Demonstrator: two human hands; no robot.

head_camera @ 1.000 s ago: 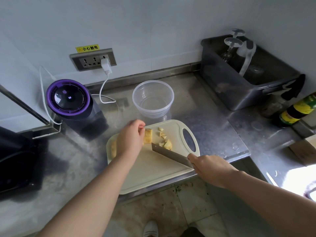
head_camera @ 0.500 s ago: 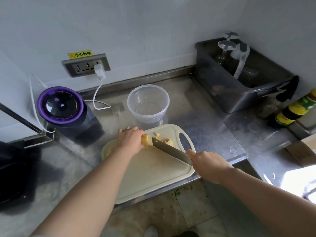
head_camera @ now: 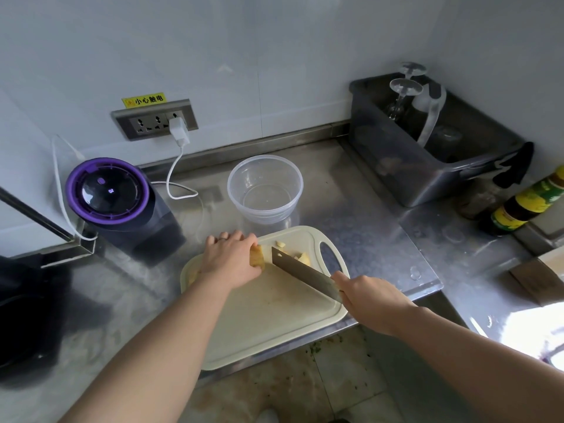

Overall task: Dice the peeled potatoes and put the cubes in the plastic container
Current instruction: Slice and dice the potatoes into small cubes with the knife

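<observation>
1. Your left hand rests on the cream cutting board, fingers curled over a peeled potato, holding it down.
2. Your right hand is wrapped round the handle of a broad knife. The blade slants across the board, its tip just right of the potato's cut end.
3. A few potato cubes lie on the board beyond the blade, beside the board's handle slot.
4. The clear round plastic container stands on the steel counter, just behind the board.
</observation>
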